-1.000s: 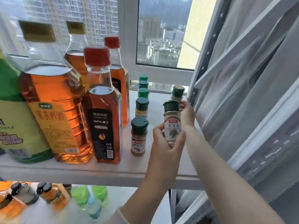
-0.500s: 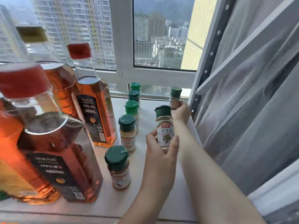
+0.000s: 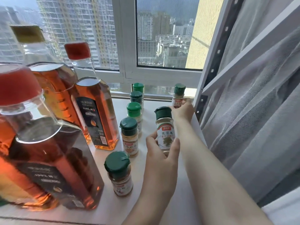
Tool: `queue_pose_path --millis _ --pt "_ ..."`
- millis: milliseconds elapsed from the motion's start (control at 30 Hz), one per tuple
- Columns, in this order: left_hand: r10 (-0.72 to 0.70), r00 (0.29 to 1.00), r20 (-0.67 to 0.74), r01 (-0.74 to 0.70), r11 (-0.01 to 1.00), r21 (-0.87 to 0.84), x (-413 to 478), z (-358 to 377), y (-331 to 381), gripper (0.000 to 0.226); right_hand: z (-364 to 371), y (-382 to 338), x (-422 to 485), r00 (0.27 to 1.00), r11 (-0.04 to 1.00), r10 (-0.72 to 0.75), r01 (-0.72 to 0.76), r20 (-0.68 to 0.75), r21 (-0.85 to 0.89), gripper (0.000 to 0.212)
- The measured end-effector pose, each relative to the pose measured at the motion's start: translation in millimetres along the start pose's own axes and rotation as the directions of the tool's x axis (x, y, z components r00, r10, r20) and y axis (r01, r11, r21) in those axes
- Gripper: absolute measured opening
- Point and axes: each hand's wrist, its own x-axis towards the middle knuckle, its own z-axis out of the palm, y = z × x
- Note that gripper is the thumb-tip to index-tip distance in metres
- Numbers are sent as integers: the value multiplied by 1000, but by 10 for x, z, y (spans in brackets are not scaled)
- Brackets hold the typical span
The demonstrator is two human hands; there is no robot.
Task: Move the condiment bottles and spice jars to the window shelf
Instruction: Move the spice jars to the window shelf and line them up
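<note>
My left hand (image 3: 162,153) grips a green-capped spice jar (image 3: 164,127) by its lower half, upright over the white window shelf (image 3: 150,109). Farther back, my right hand (image 3: 183,110) holds another green-capped spice jar (image 3: 178,95) that stands at the shelf's far right, near the window. A row of several green-capped spice jars (image 3: 129,137) runs from front to back left of my hands. Amber condiment bottles stand at the left: a big near one (image 3: 45,159), a red-capped one (image 3: 95,111) and a yellow-capped one (image 3: 48,78).
The window frame (image 3: 162,75) closes off the back of the shelf. A metal rack upright (image 3: 209,82) and a grey mesh curtain (image 3: 259,111) bound the right side. A strip of bare shelf lies between the jar row and my arms.
The view has risen and come closer to the shelf, so the lower shelf has dropped out of sight. Both hands keep their hold on the same two jars, a little deeper in.
</note>
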Motion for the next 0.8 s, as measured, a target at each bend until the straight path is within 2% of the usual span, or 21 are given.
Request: queue_pose_path --millis 100,200,267,333,400,500,533,567,633,667,800 --pt "18 1000 4 -18 999 44 -9 -28 19 32 -164 -123 -51 999 997 51 -51 -1 54 66" --pt "26 1000 -1 -26 994 104 23 -51 49 34 -523 -373 -218 997 990 61 -65 37 122 48" --pt "36 999 -9 -34 991 127 74 -35 53 39 -774 -512 -422 986 969 25 -65 167 239 31" --pt "51 999 -20 -47 987 151 129 0 35 43 -947 -581 -653 956 952 -28 -64 293 299 24" --pt "63 998 -18 -59 983 173 177 42 4 45 -1020 -581 -812 927 956 -58 -55 370 288 40" --pt "77 997 -3 -75 977 202 228 90 -25 46 -1029 -571 -982 901 971 -66 -41 429 234 81" --pt "81 997 2 -80 974 212 242 104 -27 46 -1025 -553 -1011 895 974 -69 -35 441 224 83" --pt "87 996 5 -86 971 222 255 114 -31 46 -1013 -518 -1017 890 977 -72 -27 450 210 76" --pt "94 995 16 -95 966 240 286 136 -54 44 -996 -446 -1018 889 985 -95 21 447 169 42" --pt "92 995 24 -95 964 248 303 146 -68 43 -986 -411 -998 894 987 -106 43 436 152 32" --pt "49 997 67 -68 948 311 321 137 -82 56 -911 -384 -914 923 992 -98 60 371 111 36"
